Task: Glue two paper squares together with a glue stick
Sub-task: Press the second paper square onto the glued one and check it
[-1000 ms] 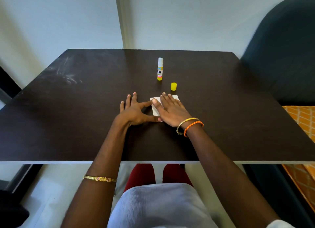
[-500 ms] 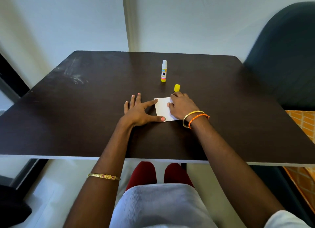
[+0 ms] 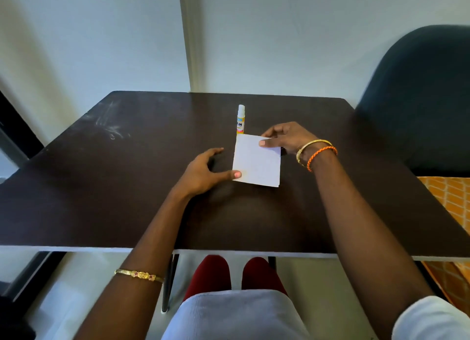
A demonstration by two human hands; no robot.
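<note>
The white paper squares (image 3: 256, 163) are stacked as one and lifted off the dark table (image 3: 127, 187), tilted up toward me. My right hand (image 3: 286, 137) pinches their top right corner, thumb on the front. My left hand (image 3: 206, 173) touches the lower left corner with its thumb tip, the other fingers curled behind. The uncapped glue stick (image 3: 240, 119) stands upright just beyond the paper. Its yellow cap is hidden behind the paper.
A dark upholstered chair (image 3: 419, 98) stands at the table's right side. Orange patterned fabric (image 3: 450, 199) lies below it. A pale wall rises close behind the table's far edge. My knees sit under the near edge.
Both hands were pressing the paper flat on the table. My right hand has since lifted it by the top right corner, and my left hand now only steadies the lower left corner.
</note>
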